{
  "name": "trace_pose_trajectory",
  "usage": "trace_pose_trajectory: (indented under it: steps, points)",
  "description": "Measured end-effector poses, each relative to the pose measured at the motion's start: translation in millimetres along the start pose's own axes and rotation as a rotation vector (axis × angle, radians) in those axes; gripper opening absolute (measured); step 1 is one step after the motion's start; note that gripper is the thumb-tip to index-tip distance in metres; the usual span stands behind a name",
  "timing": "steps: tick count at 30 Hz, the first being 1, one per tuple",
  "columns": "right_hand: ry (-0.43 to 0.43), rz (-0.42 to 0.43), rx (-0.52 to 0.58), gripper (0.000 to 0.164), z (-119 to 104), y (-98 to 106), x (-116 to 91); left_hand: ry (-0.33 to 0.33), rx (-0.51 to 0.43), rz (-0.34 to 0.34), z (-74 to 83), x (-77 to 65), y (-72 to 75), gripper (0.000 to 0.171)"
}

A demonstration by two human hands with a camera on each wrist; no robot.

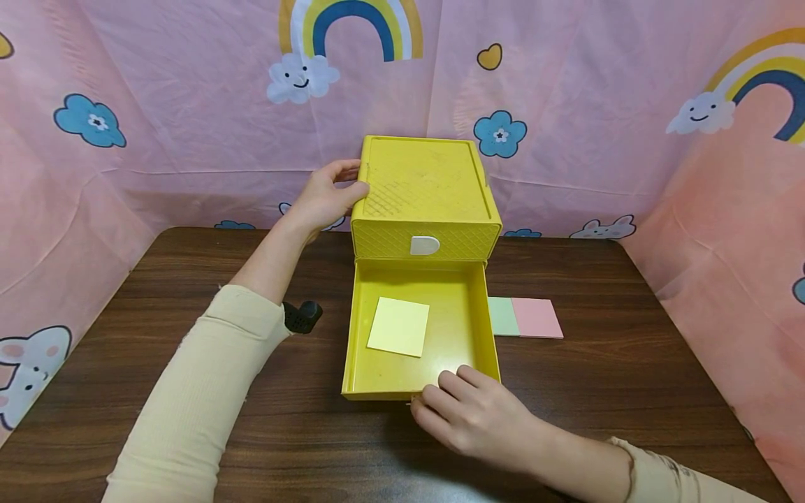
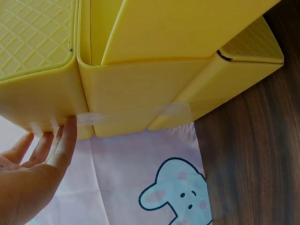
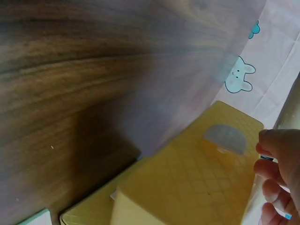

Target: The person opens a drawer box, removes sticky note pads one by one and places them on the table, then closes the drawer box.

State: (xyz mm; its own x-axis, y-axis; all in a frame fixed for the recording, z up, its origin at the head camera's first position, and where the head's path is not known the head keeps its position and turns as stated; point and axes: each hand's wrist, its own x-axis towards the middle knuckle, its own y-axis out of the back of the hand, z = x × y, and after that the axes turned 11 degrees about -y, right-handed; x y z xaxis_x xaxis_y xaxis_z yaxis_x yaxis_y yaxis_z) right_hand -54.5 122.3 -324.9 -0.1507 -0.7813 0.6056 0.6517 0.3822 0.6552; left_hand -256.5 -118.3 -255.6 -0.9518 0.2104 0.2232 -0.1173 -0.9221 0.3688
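A yellow drawer unit [image 1: 428, 178] stands on the table, its middle drawer [image 1: 449, 314] pulled out towards the front. A square pale yellow sticky note pad [image 1: 399, 326] lies inside that drawer. My left hand [image 1: 328, 194] rests against the unit's left side, thumb at the top edge; in the left wrist view its fairly straight fingers [image 2: 65, 140] touch the side wall. At the drawer's front rim is my right hand [image 1: 474, 412], fingers loosely bent. The right wrist view shows the white half-round handle [image 3: 226, 138] uncovered, with those fingertips beside the drawer front.
Right of the drawer, a light green pad [image 1: 504, 316] and a pink pad [image 1: 537, 318] lie side by side on the dark wooden table [image 1: 604, 391]. The top drawer, with a white handle [image 1: 424, 245], is closed. A pink printed cloth [image 1: 207, 91] hangs behind and at both sides.
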Motion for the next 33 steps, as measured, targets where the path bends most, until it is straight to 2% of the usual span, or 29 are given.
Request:
trace_pose_trajectory:
  steps: [12, 19, 27, 33]
  points:
    - [-0.005, -0.009, 0.023, 0.026, 7.5, 11.1, 11.8, 0.001, -0.005, -0.004, 1.0, -0.7, 0.4, 0.054]
    - [-0.054, -0.035, 0.069, 0.025, 11.0, 12.5, 15.9, -0.001, 0.0, -0.007, 0.4, -0.4, 0.6, 0.054]
    - [-0.094, -0.14, 0.081, 0.022, 14.6, 7.4, 10.2, -0.004, -0.003, -0.008, -0.6, 0.1, 0.7, 0.054]
    - [-0.128, -0.177, 0.088, 0.018, 20.4, 10.3, 17.1, -0.004, -0.008, -0.011, -0.7, -0.3, 1.2, 0.054]
